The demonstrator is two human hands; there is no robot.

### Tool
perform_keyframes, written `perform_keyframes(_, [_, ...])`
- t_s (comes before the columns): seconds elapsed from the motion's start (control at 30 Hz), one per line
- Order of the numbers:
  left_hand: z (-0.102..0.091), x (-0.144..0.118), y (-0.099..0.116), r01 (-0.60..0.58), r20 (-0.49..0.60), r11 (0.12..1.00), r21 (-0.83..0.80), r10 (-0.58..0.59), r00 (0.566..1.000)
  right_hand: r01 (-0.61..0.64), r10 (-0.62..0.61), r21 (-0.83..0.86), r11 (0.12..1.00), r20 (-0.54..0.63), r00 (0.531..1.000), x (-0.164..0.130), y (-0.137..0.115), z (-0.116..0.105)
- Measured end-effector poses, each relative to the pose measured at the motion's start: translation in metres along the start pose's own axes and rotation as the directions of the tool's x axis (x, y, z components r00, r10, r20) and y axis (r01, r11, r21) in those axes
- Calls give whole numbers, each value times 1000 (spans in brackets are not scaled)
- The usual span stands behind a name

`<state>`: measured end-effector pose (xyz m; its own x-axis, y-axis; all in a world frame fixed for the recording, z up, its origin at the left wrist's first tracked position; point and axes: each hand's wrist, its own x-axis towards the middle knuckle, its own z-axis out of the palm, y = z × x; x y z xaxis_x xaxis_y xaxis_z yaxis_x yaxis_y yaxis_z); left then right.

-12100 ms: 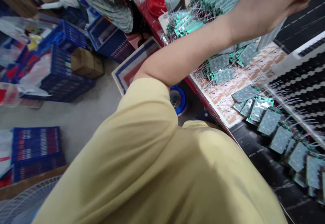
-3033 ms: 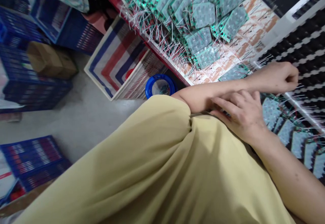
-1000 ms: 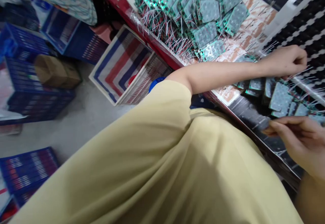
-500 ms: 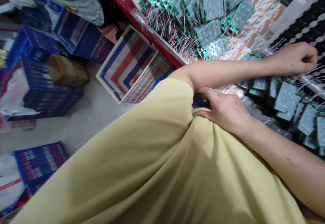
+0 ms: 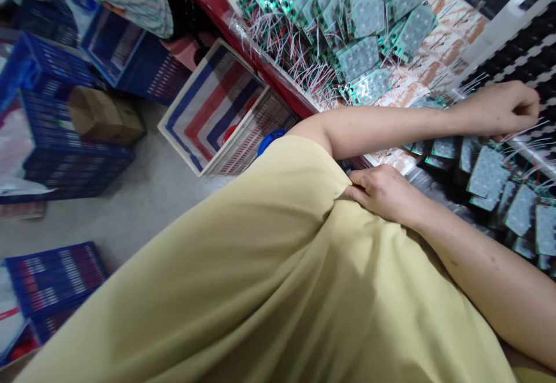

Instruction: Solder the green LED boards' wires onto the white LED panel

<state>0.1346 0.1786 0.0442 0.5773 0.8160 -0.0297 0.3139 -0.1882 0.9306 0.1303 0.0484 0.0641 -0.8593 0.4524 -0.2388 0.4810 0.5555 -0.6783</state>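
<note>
Yellow shirt (image 5: 269, 290), two hands (image 5: 384, 192)

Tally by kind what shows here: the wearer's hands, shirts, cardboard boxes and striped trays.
Hands: 2, the left hand and the right hand
Yellow shirt: 1, pinched by the right hand's fingers
Cardboard box: 1
Striped tray: 1
Total: 5

Head camera — tilted down over the left shoulder, close.
</note>
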Motion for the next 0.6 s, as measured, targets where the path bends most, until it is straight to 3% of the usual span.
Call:
perform_keyframes(0.07, [0,0,-1,-8,-13,1000,-16,8,1000,13,-17,295,956,11,1000,-6,9,-2])
perform_keyframes(0.17, [0,0,0,-14,-14,1000,9,14,1000,47,-48,612,790,-16,999,-10,15,-4])
perform_keyframes(0.37, [-4,-3,6,56,11,995,85,-57,998,242,-124,711,660,-215,969,-2,4,-1])
perform_keyframes(0.43, [-4,-3,6,36,5,996,77,-37,999,200,-106,825,528,-170,980,1,-1,3])
perform_keyframes(0.53, [-2,-2,1,-1,-12,997,75,2,1000,33,-84,973,227,-15,996,5,-7,10])
perform_keyframes(0.6, [0,-1,-4,-22,-22,997,74,24,999,-27,-126,990,135,44,991,8,-9,14])
